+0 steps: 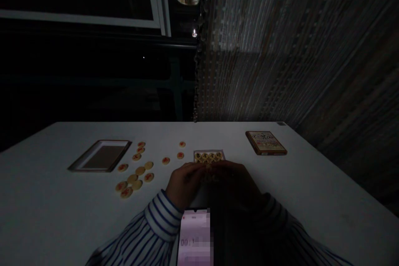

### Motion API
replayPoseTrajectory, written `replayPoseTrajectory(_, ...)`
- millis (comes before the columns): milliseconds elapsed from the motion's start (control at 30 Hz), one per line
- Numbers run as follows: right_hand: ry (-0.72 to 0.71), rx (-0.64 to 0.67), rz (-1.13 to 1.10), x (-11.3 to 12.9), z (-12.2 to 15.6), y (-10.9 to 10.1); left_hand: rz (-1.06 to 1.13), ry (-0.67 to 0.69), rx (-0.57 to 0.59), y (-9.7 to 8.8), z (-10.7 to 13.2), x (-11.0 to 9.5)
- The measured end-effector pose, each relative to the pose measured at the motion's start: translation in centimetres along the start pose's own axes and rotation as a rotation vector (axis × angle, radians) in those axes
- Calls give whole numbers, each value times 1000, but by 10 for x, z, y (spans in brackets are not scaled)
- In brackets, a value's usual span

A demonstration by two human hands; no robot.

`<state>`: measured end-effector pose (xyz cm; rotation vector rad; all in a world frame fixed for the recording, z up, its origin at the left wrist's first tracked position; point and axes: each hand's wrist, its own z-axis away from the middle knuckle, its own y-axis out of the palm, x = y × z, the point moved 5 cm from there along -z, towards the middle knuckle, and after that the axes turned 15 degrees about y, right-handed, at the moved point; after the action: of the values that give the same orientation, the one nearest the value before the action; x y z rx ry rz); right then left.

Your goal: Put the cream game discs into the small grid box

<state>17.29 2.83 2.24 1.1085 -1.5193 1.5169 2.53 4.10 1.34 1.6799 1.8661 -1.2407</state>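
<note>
Together, the left hand [185, 181] and the right hand [238, 181] reached, half curled, over the near part of a shallow tray [208, 151] on the white worktop [311, 199]; whether they gripped anything, I could not tell. Round black-marked pieces [205, 156] filled the tray's visible far row, while red-marked pieces [136, 157] lay loose to the left.
</note>
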Motion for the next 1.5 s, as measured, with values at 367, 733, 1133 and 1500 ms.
replayPoseTrajectory(367,-53,53,9,2,4,2,279,-302,-46,3,2,9)
replayPoseTrajectory(733,-17,6,30,2,3,1,307,-308,-23,3,4,7)
replayPoseTrajectory(1133,35,4,-39,-4,2,6,412,-418,-174,0,5,13)
replayPoseTrajectory(1500,27,-47,-39,1,3,0,452,-425,-139,5,7,10)
